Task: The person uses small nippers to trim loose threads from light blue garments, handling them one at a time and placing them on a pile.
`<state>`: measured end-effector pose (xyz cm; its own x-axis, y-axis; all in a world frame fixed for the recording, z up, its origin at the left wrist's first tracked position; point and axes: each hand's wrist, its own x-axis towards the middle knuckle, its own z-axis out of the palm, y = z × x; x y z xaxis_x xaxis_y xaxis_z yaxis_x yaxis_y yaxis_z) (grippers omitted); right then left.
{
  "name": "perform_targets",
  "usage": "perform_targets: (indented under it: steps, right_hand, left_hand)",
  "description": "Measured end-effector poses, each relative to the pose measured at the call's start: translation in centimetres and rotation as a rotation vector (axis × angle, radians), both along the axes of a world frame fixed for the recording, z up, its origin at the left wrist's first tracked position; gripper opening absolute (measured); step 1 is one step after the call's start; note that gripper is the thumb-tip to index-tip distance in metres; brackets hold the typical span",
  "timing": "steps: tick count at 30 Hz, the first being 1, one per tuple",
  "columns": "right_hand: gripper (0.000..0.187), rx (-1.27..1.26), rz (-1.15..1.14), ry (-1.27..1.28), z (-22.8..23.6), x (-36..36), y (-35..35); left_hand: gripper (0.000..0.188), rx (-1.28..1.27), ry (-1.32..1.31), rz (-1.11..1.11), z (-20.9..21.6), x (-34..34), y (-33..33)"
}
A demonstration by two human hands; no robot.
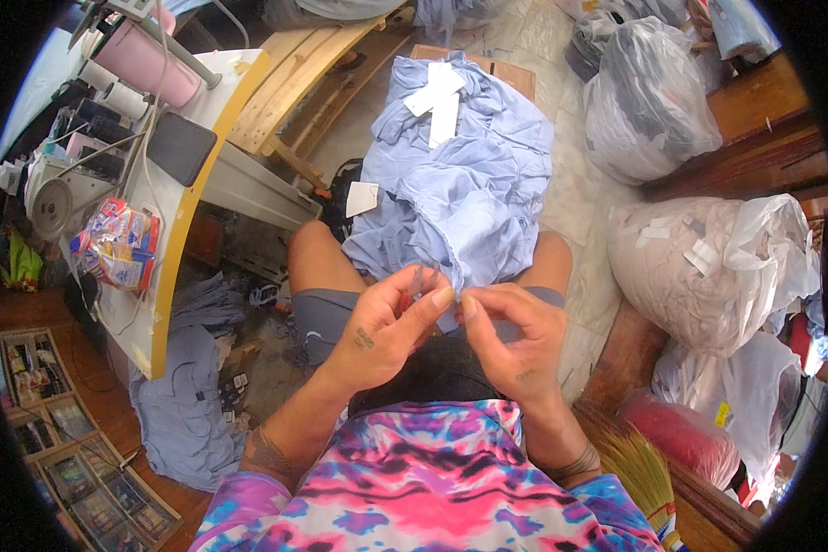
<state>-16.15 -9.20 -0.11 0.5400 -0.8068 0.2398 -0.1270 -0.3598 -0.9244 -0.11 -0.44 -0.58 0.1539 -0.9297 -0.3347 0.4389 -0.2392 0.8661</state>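
Note:
A heap of light blue garment cloth [488, 198] lies in front of me and reaches down between my knees. At its near edge my left hand [382, 327] is closed, thumb and forefinger pinching the cloth. A slim grey metal tool with a bit of red, like thread snips [419, 280], shows among the left fingers; most of it is hidden. My right hand [520, 336] pinches the same edge just beside the left fingertips. White paper tags [444, 120] lie on top of the heap, and another white tag [362, 199] hangs at its left side.
At the left stands a yellow-edged sewing table [221, 120] with a sewing machine, a dark phone [181, 147], a pink tumbler [147, 64] and a snack packet [118, 244]. A wooden bench [294, 74] is beyond it. Stuffed plastic bags [653, 101] and a broom [639, 469] are at the right.

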Motion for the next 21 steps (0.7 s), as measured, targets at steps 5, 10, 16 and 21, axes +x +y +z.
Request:
perform_targets:
  steps: [5, 10, 16, 21]
  right_hand:
    - [0.010, -0.154, -0.026, 0.020, 0.19, 0.33, -0.20]
    - [0.009, -0.120, -0.050, 0.000, -0.18, 0.46, 0.00]
    - [0.008, -0.089, -0.045, 0.007, -0.49, 0.44, 0.07]
    - [0.007, -0.113, -0.045, 0.036, -0.45, 0.40, -0.08]
  left_hand:
    - [0.014, 0.000, -0.010, 0.010, -0.37, -0.09, -0.03]
    - [0.014, -0.011, -0.026, 0.013, -0.17, -0.13, -0.22]
    - [0.014, -0.005, -0.046, 0.027, -0.48, -0.29, -0.19]
    - [0.015, -0.006, -0.053, 0.024, -0.73, -0.34, -0.16]
